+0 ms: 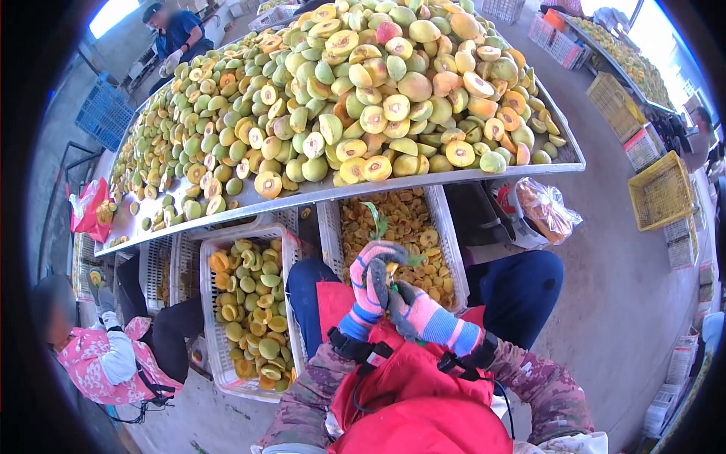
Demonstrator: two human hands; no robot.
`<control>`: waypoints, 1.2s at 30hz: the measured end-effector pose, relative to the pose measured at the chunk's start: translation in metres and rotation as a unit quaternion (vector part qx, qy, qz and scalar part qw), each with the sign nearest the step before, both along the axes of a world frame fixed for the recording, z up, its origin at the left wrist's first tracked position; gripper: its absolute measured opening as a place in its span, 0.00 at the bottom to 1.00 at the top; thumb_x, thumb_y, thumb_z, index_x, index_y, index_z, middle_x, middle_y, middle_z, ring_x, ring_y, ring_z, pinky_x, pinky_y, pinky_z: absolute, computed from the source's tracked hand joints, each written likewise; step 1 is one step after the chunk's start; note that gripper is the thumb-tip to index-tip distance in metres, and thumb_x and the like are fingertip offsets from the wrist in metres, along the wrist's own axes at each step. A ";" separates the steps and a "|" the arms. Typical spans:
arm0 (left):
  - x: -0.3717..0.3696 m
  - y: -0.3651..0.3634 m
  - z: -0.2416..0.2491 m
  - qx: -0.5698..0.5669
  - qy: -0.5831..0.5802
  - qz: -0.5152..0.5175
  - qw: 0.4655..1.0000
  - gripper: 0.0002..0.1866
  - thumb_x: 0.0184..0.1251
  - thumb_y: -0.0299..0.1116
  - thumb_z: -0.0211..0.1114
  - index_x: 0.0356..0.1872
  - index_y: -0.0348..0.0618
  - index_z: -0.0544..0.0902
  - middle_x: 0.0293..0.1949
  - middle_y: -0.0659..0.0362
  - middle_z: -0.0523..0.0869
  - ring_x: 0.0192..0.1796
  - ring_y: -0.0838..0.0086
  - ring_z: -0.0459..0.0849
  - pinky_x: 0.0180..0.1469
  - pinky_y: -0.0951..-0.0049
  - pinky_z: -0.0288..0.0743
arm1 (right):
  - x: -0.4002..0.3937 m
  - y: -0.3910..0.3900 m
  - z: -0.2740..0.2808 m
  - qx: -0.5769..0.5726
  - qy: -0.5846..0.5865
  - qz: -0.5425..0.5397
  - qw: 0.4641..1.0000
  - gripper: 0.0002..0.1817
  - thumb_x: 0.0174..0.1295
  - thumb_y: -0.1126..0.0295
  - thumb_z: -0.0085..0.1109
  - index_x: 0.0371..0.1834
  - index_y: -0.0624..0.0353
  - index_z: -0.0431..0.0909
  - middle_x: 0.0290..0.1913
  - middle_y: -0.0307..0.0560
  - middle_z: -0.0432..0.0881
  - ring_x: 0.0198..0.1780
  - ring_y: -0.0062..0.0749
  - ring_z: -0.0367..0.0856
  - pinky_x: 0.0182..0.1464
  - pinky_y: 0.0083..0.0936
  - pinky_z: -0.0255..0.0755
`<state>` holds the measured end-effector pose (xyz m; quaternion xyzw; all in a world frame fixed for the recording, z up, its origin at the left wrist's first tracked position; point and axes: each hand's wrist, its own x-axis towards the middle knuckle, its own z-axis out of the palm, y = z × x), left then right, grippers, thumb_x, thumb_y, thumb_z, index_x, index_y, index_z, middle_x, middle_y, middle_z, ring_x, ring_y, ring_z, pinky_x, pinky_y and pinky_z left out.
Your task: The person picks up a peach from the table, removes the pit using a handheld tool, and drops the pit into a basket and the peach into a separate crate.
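Observation:
My left hand (368, 281), in a pink, blue and grey knit glove, is closed around a small yellow piece of peach (391, 269) above my lap. A blurred green leaf (376, 221) shows just beyond its fingers. Close against it, my right hand (432, 316), gloved alike, is closed on what looks like a green-handled tool (421, 343), mostly hidden in the fist. Beneath and beyond both hands, a white crate (330, 240) holds flattened orange-yellow peach pieces. Ahead, a metal-edged table (340, 195) bears a big heap of whole and cut peaches (363, 98).
Left of my knees stands a white crate (215, 333) of peach halves. A person in pink (106, 367) sits at left; another in dark blue (181, 38) stands at the far left. A white bucket (527, 219) with a plastic bag is right; yellow crates (662, 193) line that side.

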<state>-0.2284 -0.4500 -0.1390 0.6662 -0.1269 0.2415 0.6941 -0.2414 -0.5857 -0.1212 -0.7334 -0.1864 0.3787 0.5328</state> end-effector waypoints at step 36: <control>-0.024 0.020 -0.099 -0.027 0.279 0.175 0.944 0.31 0.61 0.35 0.58 0.65 0.39 0.58 0.56 0.53 0.73 0.53 0.61 0.76 0.52 0.66 0.71 | 0.024 0.023 -0.045 -0.224 -0.370 -0.046 0.901 0.11 0.59 0.68 0.52 0.43 0.57 0.68 0.35 0.55 0.79 0.33 0.50 0.82 0.32 0.42 0.75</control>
